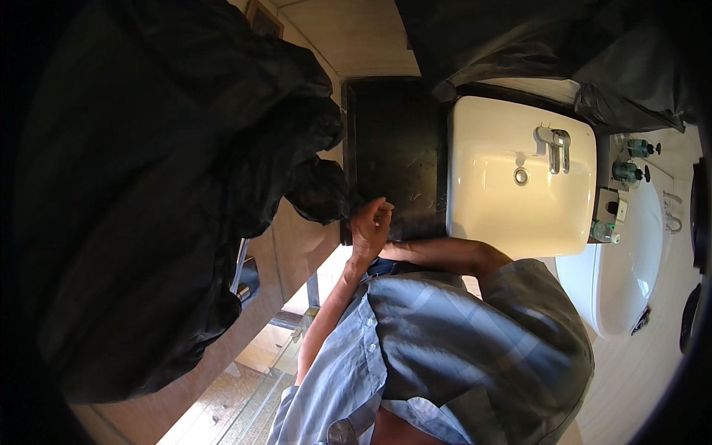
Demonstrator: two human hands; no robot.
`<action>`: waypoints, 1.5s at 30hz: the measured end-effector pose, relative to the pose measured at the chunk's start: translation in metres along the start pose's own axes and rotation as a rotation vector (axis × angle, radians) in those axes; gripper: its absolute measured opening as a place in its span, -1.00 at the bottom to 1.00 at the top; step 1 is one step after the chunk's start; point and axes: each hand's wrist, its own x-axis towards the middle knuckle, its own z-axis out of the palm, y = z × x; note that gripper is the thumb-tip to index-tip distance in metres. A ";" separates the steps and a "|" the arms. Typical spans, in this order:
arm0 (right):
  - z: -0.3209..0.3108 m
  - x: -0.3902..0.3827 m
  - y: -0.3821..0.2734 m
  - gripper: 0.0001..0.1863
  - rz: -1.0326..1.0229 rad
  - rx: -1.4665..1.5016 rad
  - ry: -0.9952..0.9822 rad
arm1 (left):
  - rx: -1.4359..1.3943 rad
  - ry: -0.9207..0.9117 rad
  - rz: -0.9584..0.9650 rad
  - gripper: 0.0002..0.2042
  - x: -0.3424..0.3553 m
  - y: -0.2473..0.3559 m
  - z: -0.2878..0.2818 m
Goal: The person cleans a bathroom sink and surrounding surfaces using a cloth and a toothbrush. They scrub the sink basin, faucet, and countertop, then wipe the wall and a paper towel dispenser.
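My left hand is raised at the edge of the black countertop, left of the white sink, with its fingers curled around a small tan object that I cannot make out. My right forearm crosses below the counter to behind my left wrist, where that hand is hidden near dark cloth at my waist. Just left of my fingers hangs crumpled black plastic or fabric, part of a large dark mass filling the left side.
A chrome faucet stands on the sink. Pump bottles and a small clear bottle sit to its right, beside a white bathtub. More black sheeting hangs at the top. A glass panel shows at lower left.
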 end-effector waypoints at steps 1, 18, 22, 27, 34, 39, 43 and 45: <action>0.006 0.003 -0.002 -0.64 -0.076 -0.095 0.096 | -0.037 0.011 0.012 -0.73 0.000 -0.001 0.000; -0.037 0.259 -0.158 -0.40 0.058 -0.281 0.065 | -0.144 0.251 -0.119 -0.72 0.052 0.024 -0.025; -0.028 0.273 -0.183 -0.39 0.257 -0.267 0.047 | -0.131 0.233 -0.101 -0.72 0.063 0.026 -0.021; -0.026 0.272 -0.163 -0.35 0.210 -0.352 0.086 | -0.085 0.251 -0.186 -0.70 0.060 0.022 -0.019; -0.025 0.239 -0.173 -0.41 0.214 -0.429 0.077 | -0.232 0.289 -0.145 -0.67 0.044 -0.016 -0.015; -0.033 0.274 -0.184 -0.39 0.064 -0.623 -0.047 | -0.238 0.247 -0.138 -0.62 0.048 -0.008 -0.017; -0.027 0.271 -0.161 -0.38 0.147 -0.410 0.065 | -0.360 0.271 -0.172 -0.61 0.041 -0.012 -0.023; -0.019 0.249 -0.154 -0.38 0.136 -0.345 0.127 | -0.323 0.286 -0.200 -0.62 0.033 -0.014 -0.025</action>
